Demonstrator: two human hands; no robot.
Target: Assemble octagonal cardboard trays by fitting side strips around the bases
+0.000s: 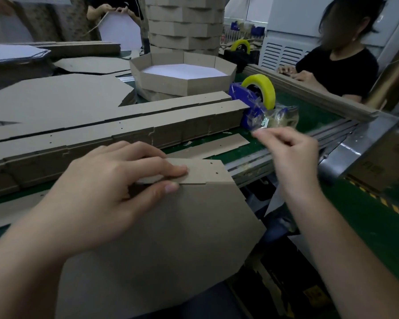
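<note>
Cardboard base [171,226] nearest; left hand [106,180] pinches side strip [198,169] on far edge. Right hand [290,153] nearer tape dispenser [249,116]; grip too blurry.

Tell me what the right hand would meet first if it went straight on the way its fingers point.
Probably the blue tape dispenser with the yellow roll. The right hand points up-left at it from close by, though blur hides the exact gap.

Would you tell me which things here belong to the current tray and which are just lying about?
In use: side strip, base, left hand holding them, tape dispenser by the right hand.
Lying about: finished tray, spare strips, tray stack, second tape roll.
</note>
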